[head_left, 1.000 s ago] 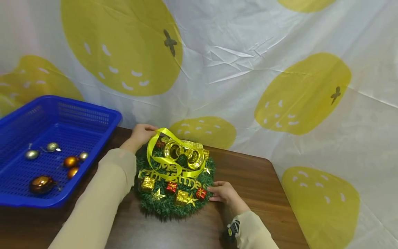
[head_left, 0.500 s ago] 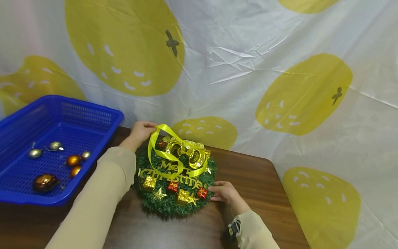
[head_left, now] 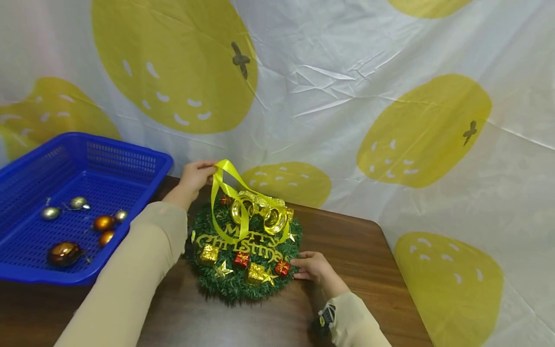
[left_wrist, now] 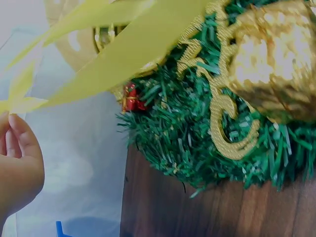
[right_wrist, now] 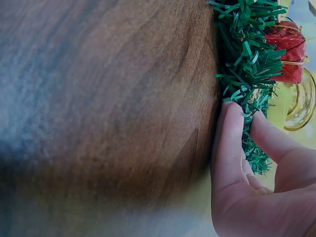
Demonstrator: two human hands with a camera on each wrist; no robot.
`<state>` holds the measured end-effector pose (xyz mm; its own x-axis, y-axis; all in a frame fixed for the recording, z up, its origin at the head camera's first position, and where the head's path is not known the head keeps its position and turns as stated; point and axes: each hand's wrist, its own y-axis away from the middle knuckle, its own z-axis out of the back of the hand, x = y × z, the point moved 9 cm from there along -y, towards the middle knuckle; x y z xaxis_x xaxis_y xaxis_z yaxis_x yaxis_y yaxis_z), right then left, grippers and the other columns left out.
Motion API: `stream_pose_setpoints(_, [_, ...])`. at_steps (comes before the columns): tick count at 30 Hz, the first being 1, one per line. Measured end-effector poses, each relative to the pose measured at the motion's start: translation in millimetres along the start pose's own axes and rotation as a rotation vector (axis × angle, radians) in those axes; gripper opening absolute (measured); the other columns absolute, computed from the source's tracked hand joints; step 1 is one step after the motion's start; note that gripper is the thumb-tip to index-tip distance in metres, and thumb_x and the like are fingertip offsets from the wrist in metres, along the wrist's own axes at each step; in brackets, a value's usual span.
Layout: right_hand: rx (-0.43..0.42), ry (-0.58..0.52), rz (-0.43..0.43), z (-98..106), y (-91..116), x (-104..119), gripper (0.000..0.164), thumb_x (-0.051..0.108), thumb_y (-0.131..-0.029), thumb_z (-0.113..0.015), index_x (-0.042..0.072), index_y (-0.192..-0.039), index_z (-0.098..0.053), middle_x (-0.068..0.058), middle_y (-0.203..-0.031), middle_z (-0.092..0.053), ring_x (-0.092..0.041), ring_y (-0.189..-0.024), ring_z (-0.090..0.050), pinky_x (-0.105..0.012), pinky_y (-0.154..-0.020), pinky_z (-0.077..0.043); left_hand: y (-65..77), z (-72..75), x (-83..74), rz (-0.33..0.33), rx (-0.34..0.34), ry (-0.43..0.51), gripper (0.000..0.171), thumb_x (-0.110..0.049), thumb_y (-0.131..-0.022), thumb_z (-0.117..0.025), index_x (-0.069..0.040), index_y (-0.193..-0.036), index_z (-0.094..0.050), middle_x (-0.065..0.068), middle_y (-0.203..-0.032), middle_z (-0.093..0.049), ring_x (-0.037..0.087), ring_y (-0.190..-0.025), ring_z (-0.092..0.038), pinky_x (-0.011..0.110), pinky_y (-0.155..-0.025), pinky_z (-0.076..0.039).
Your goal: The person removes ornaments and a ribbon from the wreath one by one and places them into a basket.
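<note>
A green tinsel wreath (head_left: 234, 292) lies on the table, dressed with gold bells (head_left: 275, 220), gold lettering (head_left: 243, 243) reading Merry Christmas, small red and gold gift boxes and gold stars. My left hand (head_left: 193, 180) pinches a shiny yellow ribbon (head_left: 226, 166) at the wreath's upper left and holds it raised; loops of it hang down over the bells and lettering. In the left wrist view the ribbon (left_wrist: 118, 61) stretches from the fingertips across the wreath. At the lower right edge my right hand (head_left: 316, 266) grips the green tinsel (right_wrist: 247, 54) between thumb and fingers, beside a red gift box (right_wrist: 289, 52).
To the left stands a blue plastic basket (head_left: 158, 168) with several small baubles in it, including a brown one (head_left: 64, 253) and an orange one (head_left: 104, 222). Behind the brown wooden table (head_left: 347, 241) hangs a white cloth (head_left: 312, 120) with yellow fruit prints.
My left hand has risen slightly, lifting the yellow ribbon higher and drawing its lower loop off part of the lettering. The right hand stays at the wreath's edge.
</note>
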<state>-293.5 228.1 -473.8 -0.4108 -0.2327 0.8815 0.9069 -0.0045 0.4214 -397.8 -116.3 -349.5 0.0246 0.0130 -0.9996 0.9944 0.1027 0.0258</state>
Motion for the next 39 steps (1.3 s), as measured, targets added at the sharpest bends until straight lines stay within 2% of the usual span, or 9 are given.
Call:
stream_pose_setpoints(3, [0.0,0.003,0.0,0.2,-0.5,-0.3,0.056,-0.002,-0.088,-0.059,-0.018,-0.134,-0.031,-0.006,-0.082,-0.056,-0.011,-0.056,-0.054,-0.024,-0.057,-0.056,1.6,4.2,-4.3,-0.007,-0.02,0.053,0.037,-0.008,-0.094,-0.051,0.004,-0.129,-0.053,-0.01,-0.078,-0.057,-0.001,-0.057,-0.05,0.014,-0.058,-0.046])
stream_pose_setpoints(6, [-0.002,0.011,0.002,0.6,-0.5,-0.4,0.056,-0.002,-0.088,-0.059,-0.018,-0.134,-0.032,-0.006,-0.085,-0.057,-0.011,-0.057,-0.055,-0.024,-0.058,-0.056,2.9,9.7,-7.4,-0.005,-0.035,0.079,0.038,-0.008,-0.094,-0.051,0.004,-0.13,-0.052,-0.016,-0.07,-0.053,-0.001,-0.057,-0.048,0.013,-0.056,-0.043])
stream_pose_setpoints(16, [-0.009,0.021,-0.005,3.6,-0.6,-0.6,0.057,-0.001,-0.088,-0.06,-0.018,-0.134,-0.031,-0.006,-0.082,-0.056,-0.011,-0.056,-0.055,-0.024,-0.057,-0.056,1.9,35.1,-18.4,-0.03,-0.09,0.21,0.039,-0.005,-0.093,-0.052,0.008,-0.129,-0.05,-0.018,-0.066,-0.056,-0.002,-0.057,-0.049,0.01,-0.056,-0.045])
stream_pose_setpoints(22, [-0.018,0.017,0.005,6.2,-2.2,-1.0,0.056,-0.002,-0.087,-0.061,-0.017,-0.133,-0.034,-0.007,-0.085,-0.058,-0.013,-0.06,-0.057,-0.025,-0.058,-0.057,3.4,49.4,-23.9,-0.043,-0.104,0.183,0.04,-0.008,-0.094,-0.051,0.005,-0.131,-0.05,-0.018,-0.071,-0.056,-0.002,-0.06,-0.049,0.01,-0.057,-0.044])
stream_pose_setpoints(25, [-0.02,0.019,0.006,7.3,-2.0,-0.4,0.056,-0.002,-0.087,-0.061,-0.017,-0.133,-0.034,-0.007,-0.086,-0.059,-0.014,-0.062,-0.057,-0.026,-0.059,-0.057,4.2,53.5,-24.7,-0.036,-0.102,0.21,0.039,-0.008,-0.094,-0.052,0.005,-0.13,-0.05,-0.018,-0.07,-0.057,-0.001,-0.059,-0.049,0.01,-0.056,-0.044])
stream_pose_setpoints(31, [-0.014,0.013,0.008,8.3,-1.4,-0.1,0.056,-0.002,-0.087,-0.061,-0.018,-0.133,-0.033,-0.007,-0.084,-0.059,-0.012,-0.06,-0.057,-0.025,-0.058,-0.057,8.7,62.6,-26.0,-0.016,-0.103,0.205,0.042,-0.009,-0.095,-0.051,0.004,-0.134,-0.047,-0.017,-0.07,-0.056,0.0,-0.061,-0.048,0.011,-0.057,-0.044])
stream_pose_setpoints(35, [-0.015,0.012,0.004,8.8,-1.3,-0.7,0.056,-0.002,-0.087,-0.061,-0.017,-0.133,-0.033,-0.006,-0.083,-0.057,-0.012,-0.059,-0.056,-0.024,-0.058,-0.057,9.4,69.9,-26.9,-0.011,-0.11,0.268,0.025,-0.007,-0.094,-0.051,-0.005,-0.117,-0.059,-0.016,-0.068,-0.058,0.0,-0.059,-0.049,0.01,-0.055,-0.044])
stream_pose_setpoints(37, [-0.019,0.012,0.002,9.2,-1.6,-0.8,0.056,-0.002,-0.087,-0.061,-0.017,-0.133,-0.033,-0.006,-0.083,-0.057,-0.013,-0.059,-0.055,-0.024,-0.058,-0.057,9.2,73.9,-27.7,-0.011,-0.119,0.295,0.019,-0.006,-0.093,-0.052,-0.007,-0.11,-0.058,-0.015,-0.066,-0.059,-0.001,-0.058,-0.049,0.009,-0.054,-0.044])
stream_pose_setpoints(39, [-0.022,0.012,0.0,9.6,-2.2,-0.7,0.055,-0.003,-0.087,-0.06,-0.017,-0.133,-0.034,-0.006,-0.082,-0.056,-0.013,-0.06,-0.054,-0.024,-0.058,-0.057,9.1,77.9,-28.2,-0.007,-0.123,0.315,0.02,-0.006,-0.093,-0.052,-0.007,-0.112,-0.059,-0.015,-0.067,-0.059,-0.001,-0.059,-0.05,0.009,-0.054,-0.045])
